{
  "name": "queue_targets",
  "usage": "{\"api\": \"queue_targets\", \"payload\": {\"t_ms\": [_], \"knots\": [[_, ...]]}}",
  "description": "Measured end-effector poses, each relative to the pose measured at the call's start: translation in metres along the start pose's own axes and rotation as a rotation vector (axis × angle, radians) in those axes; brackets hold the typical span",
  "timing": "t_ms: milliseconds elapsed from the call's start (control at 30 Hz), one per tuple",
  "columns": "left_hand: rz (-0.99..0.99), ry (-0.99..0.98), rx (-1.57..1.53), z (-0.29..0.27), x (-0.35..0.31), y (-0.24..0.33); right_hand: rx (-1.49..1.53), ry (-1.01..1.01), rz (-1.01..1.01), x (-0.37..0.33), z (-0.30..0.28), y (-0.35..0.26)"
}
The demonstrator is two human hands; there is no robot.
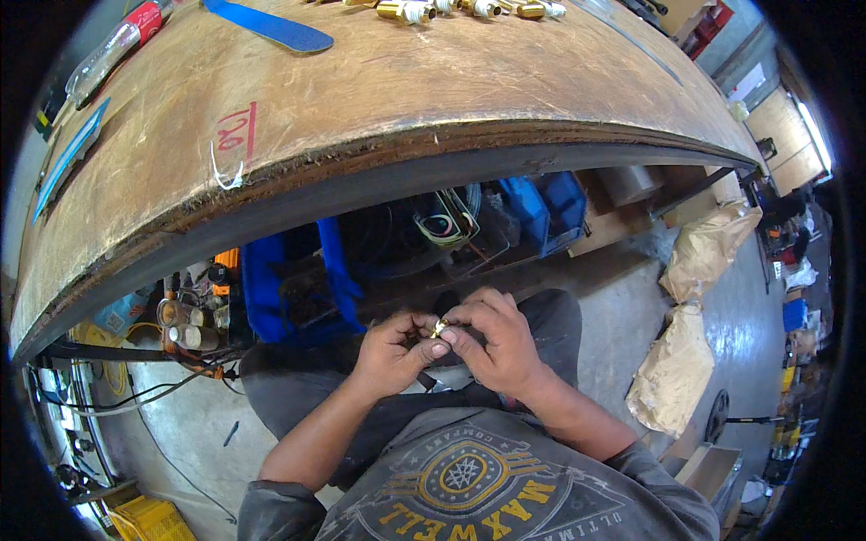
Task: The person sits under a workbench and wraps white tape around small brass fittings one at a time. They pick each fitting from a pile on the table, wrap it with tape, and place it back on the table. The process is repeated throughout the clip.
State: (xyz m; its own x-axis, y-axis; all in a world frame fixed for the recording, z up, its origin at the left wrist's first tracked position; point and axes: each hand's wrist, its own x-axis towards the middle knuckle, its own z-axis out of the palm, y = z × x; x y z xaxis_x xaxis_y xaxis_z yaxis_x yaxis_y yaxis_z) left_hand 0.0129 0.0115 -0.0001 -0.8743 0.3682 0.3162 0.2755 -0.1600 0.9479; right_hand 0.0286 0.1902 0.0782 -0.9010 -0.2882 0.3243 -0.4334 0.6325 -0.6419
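Observation:
A small brass fitting [439,328] is pinched between both my hands above my lap. My left hand [390,353] grips it with thumb and fingertips from the left. From the right, the thumb and fingers of my right hand [494,337] close on the same piece. Most of the fitting is hidden by my fingertips, so its full shape cannot be made out. Several brass fittings with white-wrapped threads [408,12] lie on the wooden tabletop [388,81] beyond my hands.
A blue strip [275,27] and a plastic bottle [104,68] lie on the table, whose worn edge [433,135] overhangs the space before me. Blue bins [546,212] stand beneath it. Brown paper sacks [672,370] rest to the right, a yellow crate [153,520] at lower left.

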Motion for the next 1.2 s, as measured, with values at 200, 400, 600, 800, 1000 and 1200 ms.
{"api": "queue_targets", "payload": {"t_ms": [200,400,600,800,1000,1200], "knots": [[-0.353,-0.067,-0.603,-0.008,-0.004,0.002,-0.091,0.025,-0.075,-0.003,0.002,0.003],[-0.378,-0.104,-0.783,-0.003,0.003,0.002,-0.038,0.082,-0.069,-0.003,0.003,0.001],[-0.463,-0.145,-0.888,-0.005,0.002,0.006,0.148,0.083,0.019,-0.006,0.01,0.005],[-0.584,-0.302,-0.924,-0.016,0.001,0.0,0.14,0.004,-0.007,0.001,0.004,0.001],[-0.452,0.026,-0.423,-0.002,0.002,0.001,0.078,0.007,-0.024,0.003,0.001,0.004],[-0.239,-0.12,-0.298,-0.008,0.001,0.0,-0.008,0.004,-0.053,0.0,0.0,0.002]]}}
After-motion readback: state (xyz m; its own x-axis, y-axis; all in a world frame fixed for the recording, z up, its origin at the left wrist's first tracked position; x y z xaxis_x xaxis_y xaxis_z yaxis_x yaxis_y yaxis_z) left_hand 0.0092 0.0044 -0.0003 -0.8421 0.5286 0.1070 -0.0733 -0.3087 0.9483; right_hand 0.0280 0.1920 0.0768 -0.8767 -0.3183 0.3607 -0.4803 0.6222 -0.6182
